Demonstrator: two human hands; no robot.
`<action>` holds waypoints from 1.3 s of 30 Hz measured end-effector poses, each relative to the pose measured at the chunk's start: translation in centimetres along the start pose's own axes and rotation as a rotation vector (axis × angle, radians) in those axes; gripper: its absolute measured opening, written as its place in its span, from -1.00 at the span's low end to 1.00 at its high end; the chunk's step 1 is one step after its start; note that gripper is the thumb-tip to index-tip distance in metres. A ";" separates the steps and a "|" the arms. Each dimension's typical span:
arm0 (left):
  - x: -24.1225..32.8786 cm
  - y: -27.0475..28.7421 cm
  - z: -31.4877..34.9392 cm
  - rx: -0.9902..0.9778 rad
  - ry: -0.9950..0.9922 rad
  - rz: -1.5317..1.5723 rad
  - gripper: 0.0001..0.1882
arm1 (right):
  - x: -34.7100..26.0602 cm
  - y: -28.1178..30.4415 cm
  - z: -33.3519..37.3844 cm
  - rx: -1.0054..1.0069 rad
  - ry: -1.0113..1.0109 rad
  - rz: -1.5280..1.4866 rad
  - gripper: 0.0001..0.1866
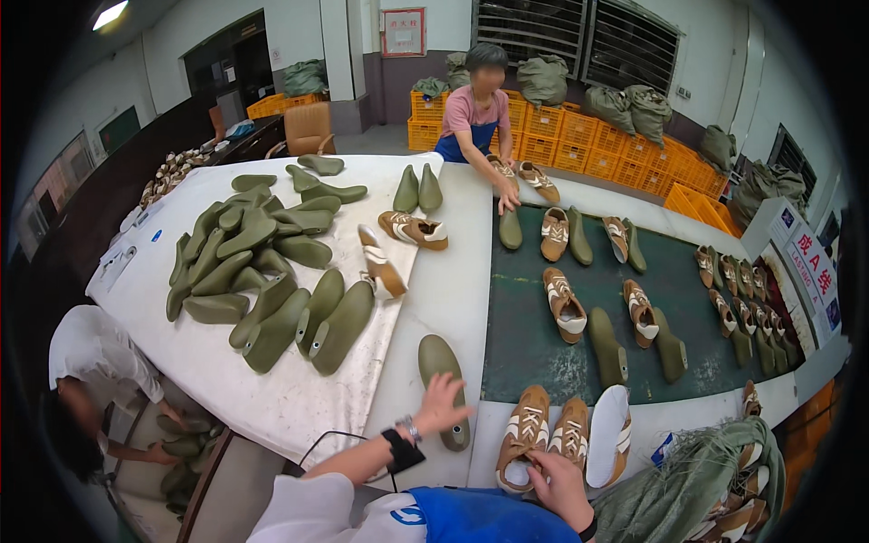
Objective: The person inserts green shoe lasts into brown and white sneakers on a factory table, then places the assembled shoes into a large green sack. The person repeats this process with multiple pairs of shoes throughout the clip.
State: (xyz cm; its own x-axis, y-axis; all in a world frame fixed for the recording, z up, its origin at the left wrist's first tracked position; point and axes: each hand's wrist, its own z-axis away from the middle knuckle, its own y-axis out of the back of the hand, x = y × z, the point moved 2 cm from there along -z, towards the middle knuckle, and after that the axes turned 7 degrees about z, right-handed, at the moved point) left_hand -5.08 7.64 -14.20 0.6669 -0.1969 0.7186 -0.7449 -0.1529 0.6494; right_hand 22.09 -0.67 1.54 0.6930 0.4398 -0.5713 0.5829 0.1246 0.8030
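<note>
My left hand (442,404), its fingers spread, is over a green shoe last (440,360) lying on the white tabletop; whether it touches the last I cannot tell. My right hand (559,487) is at the near edge, thumb and fingers pinched at the collar of a brown sneaker (527,425) with white stripes and laces. Beside that shoe stands a second brown sneaker (569,427), and right of it another sneaker lies on its side, its white sole (606,430) showing.
Green lasts (222,249) heap on the white-covered table at left. A green conveyor belt (534,362) carries sneakers paired with lasts. Across it, a person (480,118) reaches for a last. At lower left another person (100,362) handles lasts in a bin. A green sack (670,507) of shoes sits lower right.
</note>
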 end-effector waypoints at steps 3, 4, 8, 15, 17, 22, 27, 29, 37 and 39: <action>2.6 -1.0 3.5 0.133 0.106 0.135 -0.42 | 0.0 -0.5 -0.1 -0.044 0.029 0.025 -0.71; 3.0 -1.2 3.9 0.206 0.115 0.220 -0.42 | 0.0 -0.6 -0.1 -0.055 0.019 0.016 -0.71; 2.8 -2.8 1.9 0.180 0.096 0.214 -0.44 | 0.3 -0.2 0.7 -0.066 0.001 0.033 -0.73; 0.1 -9.0 -10.6 0.096 -0.081 0.279 -0.46 | 1.5 0.7 3.4 -0.047 -0.149 0.076 -0.75; -0.3 -11.9 -13.6 0.093 -0.062 0.201 -0.41 | 2.0 1.1 4.7 -0.003 -0.213 0.101 -0.75; -1.0 -15.5 -16.5 -0.040 0.217 0.025 -0.21 | 4.6 2.2 9.1 0.273 -0.412 0.123 -0.73; 0.3 -13.3 -14.0 -0.248 0.209 0.187 -0.09 | 14.5 1.3 11.0 0.593 -0.575 0.322 -0.55; 2.4 -12.0 -10.8 -0.216 -0.066 0.156 -0.25 | 19.8 0.2 11.0 0.547 -0.821 0.212 -0.45; 13.2 -8.4 0.6 -0.796 -0.046 0.434 -0.58 | 20.5 1.2 5.5 0.773 -0.634 -0.193 -0.65; 15.4 -7.3 0.2 -0.739 0.115 0.754 -0.46 | 14.4 2.9 4.3 0.682 -0.404 0.160 -0.69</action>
State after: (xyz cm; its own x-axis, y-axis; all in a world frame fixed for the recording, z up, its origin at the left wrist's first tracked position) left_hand 10.63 5.51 -7.97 0.0637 0.1034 0.9926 -0.7967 0.6043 -0.0118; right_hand 35.55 2.17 -5.08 0.8140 0.0344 -0.5799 0.5034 -0.5399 0.6746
